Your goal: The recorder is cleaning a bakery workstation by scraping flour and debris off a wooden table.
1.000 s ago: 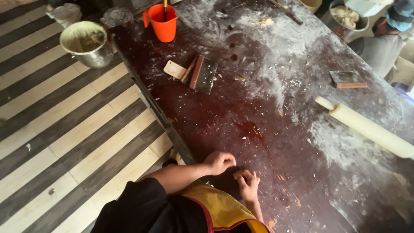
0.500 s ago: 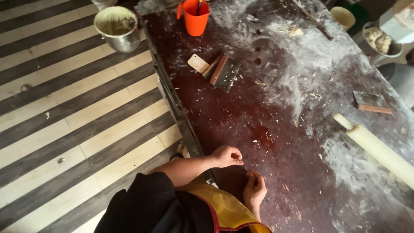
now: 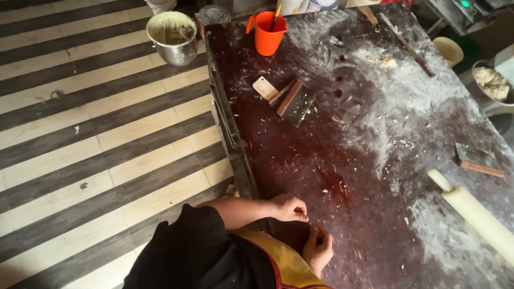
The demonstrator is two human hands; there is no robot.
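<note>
My left hand (image 3: 289, 207) rests on the near edge of the dark red, flour-dusted table (image 3: 332, 144), with its fingers curled in and the fingertips pinched together. Just below it, a few centimetres away, my right hand (image 3: 317, 247) is also curled into a loose fist on the table. I see nothing in either hand. A black sleeve and a yellow apron (image 3: 278, 262) cover the lower part of the view.
Scrapers and a small pale card (image 3: 286, 97) lie mid-table, with an orange cup (image 3: 269, 33) holding a tool behind them. To the right lie a pale rolling pin (image 3: 476, 214) and a wood-edged scraper (image 3: 477, 159). A metal pot (image 3: 172, 36) stands on the striped floor.
My view has shifted so the table sits further right and lower. Both hands stay at the near edge, and the right hand's fingers have curled in more tightly.
</note>
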